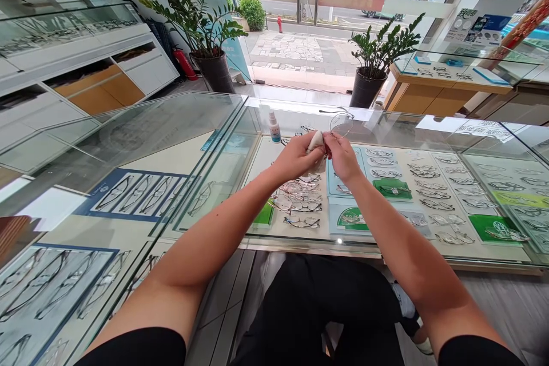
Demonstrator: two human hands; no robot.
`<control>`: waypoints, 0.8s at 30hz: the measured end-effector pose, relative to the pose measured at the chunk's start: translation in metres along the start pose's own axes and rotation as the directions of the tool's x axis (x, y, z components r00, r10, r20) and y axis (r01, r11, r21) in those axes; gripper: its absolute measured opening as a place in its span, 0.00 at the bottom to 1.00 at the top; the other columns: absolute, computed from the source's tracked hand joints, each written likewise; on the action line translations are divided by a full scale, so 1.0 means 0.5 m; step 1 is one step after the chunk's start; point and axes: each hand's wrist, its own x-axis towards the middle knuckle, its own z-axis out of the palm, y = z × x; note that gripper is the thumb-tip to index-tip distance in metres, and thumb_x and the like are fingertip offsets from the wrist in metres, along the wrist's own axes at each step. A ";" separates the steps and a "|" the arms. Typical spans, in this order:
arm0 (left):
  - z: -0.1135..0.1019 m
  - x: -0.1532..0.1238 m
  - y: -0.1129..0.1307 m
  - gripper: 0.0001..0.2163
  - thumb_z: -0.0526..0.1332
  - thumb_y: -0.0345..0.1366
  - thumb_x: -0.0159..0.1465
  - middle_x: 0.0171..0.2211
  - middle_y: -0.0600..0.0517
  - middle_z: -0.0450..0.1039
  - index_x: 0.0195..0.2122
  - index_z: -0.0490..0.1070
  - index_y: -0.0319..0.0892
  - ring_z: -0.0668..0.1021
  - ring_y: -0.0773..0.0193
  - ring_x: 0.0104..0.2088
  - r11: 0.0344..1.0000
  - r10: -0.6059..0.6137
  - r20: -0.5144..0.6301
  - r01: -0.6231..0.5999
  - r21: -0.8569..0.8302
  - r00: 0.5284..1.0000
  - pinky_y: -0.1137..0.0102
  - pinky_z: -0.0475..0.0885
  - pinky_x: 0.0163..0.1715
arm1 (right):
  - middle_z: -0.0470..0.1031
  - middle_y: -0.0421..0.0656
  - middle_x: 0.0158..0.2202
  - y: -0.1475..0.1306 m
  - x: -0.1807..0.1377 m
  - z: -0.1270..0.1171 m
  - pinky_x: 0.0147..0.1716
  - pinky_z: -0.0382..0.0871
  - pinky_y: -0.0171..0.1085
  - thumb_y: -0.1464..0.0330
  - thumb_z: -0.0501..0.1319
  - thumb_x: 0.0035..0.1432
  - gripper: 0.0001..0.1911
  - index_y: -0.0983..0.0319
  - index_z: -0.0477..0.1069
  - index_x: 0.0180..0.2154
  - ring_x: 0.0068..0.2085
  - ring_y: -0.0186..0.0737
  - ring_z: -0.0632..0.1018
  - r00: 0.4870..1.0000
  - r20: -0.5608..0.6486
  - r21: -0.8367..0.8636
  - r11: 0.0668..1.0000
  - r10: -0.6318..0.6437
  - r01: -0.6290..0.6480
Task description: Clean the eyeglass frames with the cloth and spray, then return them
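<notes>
Over the glass counter both hands meet around a pair of thin-rimmed eyeglasses. One round lens and a temple arm stick up above the fingers; the other lens is hidden. My left hand is closed on a pale cleaning cloth, which is bunched at the fingertips and hangs a little below them. My right hand pinches the eyeglasses near the middle of the frame, touching the left hand. A small white spray bottle with a blue-green label stands upright on the counter, beyond the left hand.
Below me the glass display counter holds rows of eyeglass frames under its top. Another glass case adjoins it on the left. Two potted plants stand past the counter, near the glass doors.
</notes>
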 end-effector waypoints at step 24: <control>-0.002 -0.002 -0.004 0.12 0.62 0.47 0.75 0.37 0.50 0.81 0.45 0.76 0.44 0.78 0.61 0.36 1.000 -0.004 0.037 0.004 0.006 0.999 0.64 0.70 0.36 | 0.68 0.40 0.34 0.009 0.002 -0.004 0.40 0.70 0.38 0.41 0.67 0.63 0.27 0.56 0.68 0.31 0.39 0.40 0.71 0.999 -0.039 0.012 1.000 0.029 -0.028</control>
